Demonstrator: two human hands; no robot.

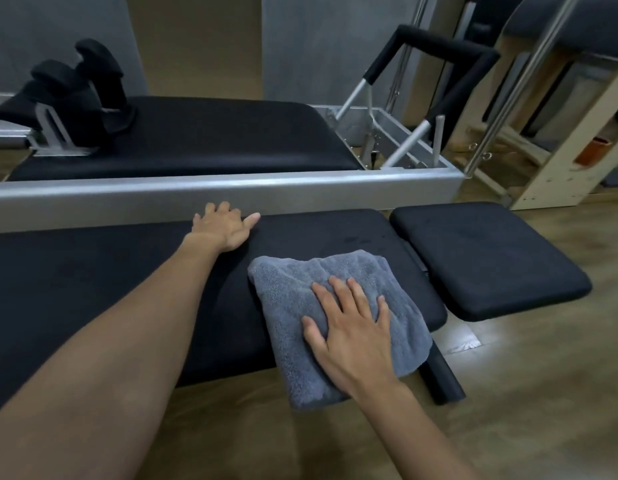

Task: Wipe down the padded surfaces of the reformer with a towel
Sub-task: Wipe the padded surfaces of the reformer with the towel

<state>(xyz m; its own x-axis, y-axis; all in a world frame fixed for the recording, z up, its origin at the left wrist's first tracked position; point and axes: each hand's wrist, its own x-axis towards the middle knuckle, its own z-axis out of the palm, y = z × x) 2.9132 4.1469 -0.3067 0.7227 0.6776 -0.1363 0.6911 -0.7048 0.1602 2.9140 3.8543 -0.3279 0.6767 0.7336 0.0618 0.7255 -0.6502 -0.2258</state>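
One folded grey towel (335,320) lies on the long black pad (127,289), at its end nearest the separate square pad (487,261), overhanging the near edge. Right hand (349,330) presses flat on the towel, fingers spread, gripping nothing. Left hand (224,226) rests open-palmed at the pad's far edge, beside the aluminium rail (231,192).

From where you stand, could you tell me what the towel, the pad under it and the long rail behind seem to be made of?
Towel: grey terry cloth, going by its looped, fuzzy pile.
Pad: black vinyl or leatherette over foam, probably; smooth, matt, rounded edges.
Rail: likely aluminium; pale silver with a brushed, soft sheen.
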